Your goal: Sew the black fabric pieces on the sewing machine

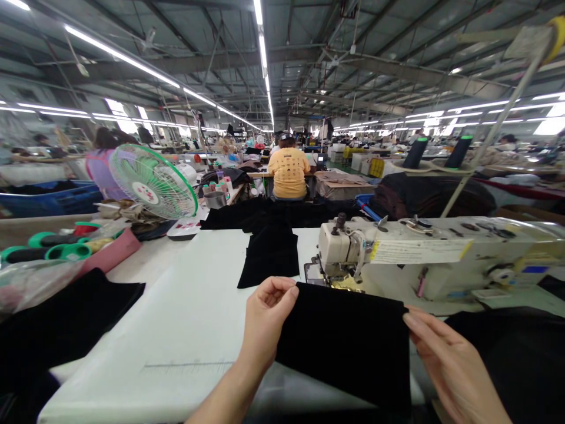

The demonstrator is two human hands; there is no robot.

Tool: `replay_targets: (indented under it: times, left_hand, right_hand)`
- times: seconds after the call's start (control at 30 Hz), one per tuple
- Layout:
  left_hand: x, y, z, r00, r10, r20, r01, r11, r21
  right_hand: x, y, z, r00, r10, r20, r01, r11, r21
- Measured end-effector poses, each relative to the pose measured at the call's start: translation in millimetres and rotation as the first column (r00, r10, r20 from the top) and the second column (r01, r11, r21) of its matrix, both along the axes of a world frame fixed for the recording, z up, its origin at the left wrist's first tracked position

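- The left hand (269, 321) has its fingers curled in, pinching the upper left corner of a black cloth panel (348, 344) between thumb and fingertips.
- The right hand (450, 365) grips the panel's upper right corner, with its fingers nearly straight and lying along the edge.
- The panel is stretched flat between the two hands. Its top edge runs from one hand to the other, and the rest hangs down toward the near edge of the white tabletop (194, 312).
- The panel is held just in front of a cream sewing machine (424, 253), and its upper left part is close to the needle end of the machine.
- A second black cloth piece (270, 252) lies flat on the tabletop beyond the left hand, apart from the held panel.
- More dark fabric (62, 327) lies heaped at the left edge of the tabletop, well apart from the hands.
- Further left are green-ended thread cones (66, 252), and behind them stands a green desk fan (152, 179).
- A person in a yellow shirt (289, 171) sits at a station farther back, facing away.
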State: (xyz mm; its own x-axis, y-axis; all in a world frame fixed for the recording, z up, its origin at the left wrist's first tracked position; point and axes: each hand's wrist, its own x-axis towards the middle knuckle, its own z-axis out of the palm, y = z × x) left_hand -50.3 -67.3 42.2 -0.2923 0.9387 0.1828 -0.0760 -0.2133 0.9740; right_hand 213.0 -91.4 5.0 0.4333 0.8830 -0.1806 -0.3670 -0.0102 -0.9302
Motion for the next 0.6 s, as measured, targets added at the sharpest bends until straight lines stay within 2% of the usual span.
replay_targets:
  times: [0.23, 0.4, 0.6]
  left_hand:
    - [-1.0, 2.7, -1.1, 0.999, -0.008, 0.036, 0.006, 1.0, 0.031]
    - [-8.1, 9.0, -1.2, 0.985, -0.021, 0.169, 0.031, 0.998, -0.059]
    - [-9.5, 10.0, 3.3, 0.979, -0.002, 0.205, 0.033, 0.989, -0.148]
  right_hand:
    - [2.3, 0.7, -0.6, 0.993, 0.005, 0.12, -0.011, 0.999, 0.052]
    - [-1.5, -2.6, 9.8, 0.958, 0.027, 0.286, -0.071, 0.987, 0.144]
    - [-5.7, -1.9, 19.0, 0.972, 0.035, 0.234, -0.076, 0.983, 0.168]
